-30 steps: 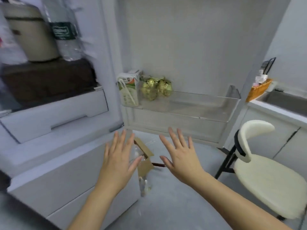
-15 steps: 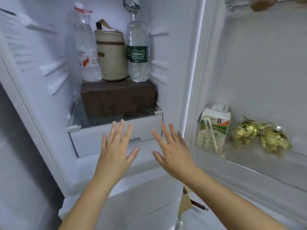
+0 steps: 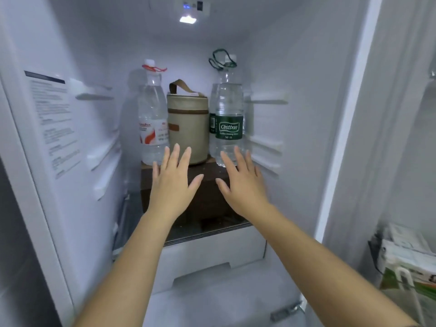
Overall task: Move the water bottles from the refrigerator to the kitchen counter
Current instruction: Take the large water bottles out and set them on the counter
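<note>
Both hands are held flat and spread, fingers straight and nothing gripped, inside the open refrigerator. Two water bottles are seen standing upright on a dark box, with a beige cylindrical pouch set between them. The red-labelled bottle is at the left and the green-labelled bottle at the right. A further bottle seems to be partly hidden behind the green one, though this cannot be told for certain. The left hand is placed below the red-labelled bottle and a little to its right. The right hand is raised so that its fingertips lie across the foot of the green-labelled bottle; whether contact is made cannot be told. Each bottle's long axis is vertical and each lies up and ahead of the hand on its own side, so a sideways wrap round the body is judged to be called for. The kitchen counter is not shown.
</note>
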`<state>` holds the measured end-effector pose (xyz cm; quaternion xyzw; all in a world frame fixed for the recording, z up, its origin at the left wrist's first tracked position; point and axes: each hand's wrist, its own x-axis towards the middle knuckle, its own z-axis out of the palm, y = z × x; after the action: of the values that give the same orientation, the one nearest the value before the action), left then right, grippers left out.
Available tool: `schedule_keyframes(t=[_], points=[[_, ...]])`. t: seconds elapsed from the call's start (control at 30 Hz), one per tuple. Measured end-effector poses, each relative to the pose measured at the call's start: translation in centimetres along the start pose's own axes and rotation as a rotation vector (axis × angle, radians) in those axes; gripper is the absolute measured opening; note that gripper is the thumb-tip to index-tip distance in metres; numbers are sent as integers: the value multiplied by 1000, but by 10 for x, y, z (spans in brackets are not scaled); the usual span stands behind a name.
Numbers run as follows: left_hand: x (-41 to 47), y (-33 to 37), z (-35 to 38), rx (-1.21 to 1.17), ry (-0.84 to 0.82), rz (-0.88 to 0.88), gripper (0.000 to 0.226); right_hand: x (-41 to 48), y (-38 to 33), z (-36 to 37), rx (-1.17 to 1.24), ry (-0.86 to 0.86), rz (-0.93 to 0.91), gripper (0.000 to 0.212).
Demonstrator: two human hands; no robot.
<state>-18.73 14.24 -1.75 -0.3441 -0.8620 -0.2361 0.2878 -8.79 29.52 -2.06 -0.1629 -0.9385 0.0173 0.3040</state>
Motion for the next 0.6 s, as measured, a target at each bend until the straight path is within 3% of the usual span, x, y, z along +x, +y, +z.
schedule_keyframes(t=[0.2,0.47,0.6], points=[[68,-33,6,-81,30,-218,72,65,-16,24,20,-58,-42,64],[120,-79,22,-356,60,-559,72,108,-12,61,60,-179,-159,60],[133,-99,33,-482,124,-627,81,108,-5,76,110,-163,-184,55]])
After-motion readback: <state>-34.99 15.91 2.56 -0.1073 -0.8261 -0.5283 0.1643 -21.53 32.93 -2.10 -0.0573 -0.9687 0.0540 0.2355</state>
